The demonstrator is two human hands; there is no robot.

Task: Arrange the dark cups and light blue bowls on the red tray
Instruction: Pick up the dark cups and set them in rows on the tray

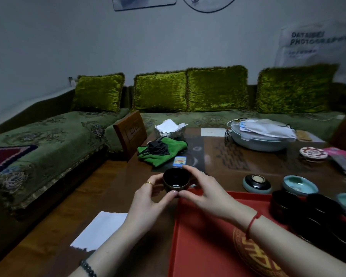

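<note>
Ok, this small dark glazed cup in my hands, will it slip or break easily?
The small dark glazed cup shines, so it is probably slippery. It looks ceramic: likely stiff, heavy for its size, and breakable if dropped. The left hand and right hand grip its sides.

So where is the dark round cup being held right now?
Head view, centre: the dark round cup is held between the left hand and right hand, at the far-left corner of the red tray.

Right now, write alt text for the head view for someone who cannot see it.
The left hand and right hand hold a dark cup between them at the far left corner of a red tray on a wooden table. More dark cups crowd the tray's right side; a light blue bowl sits beyond it.
</note>
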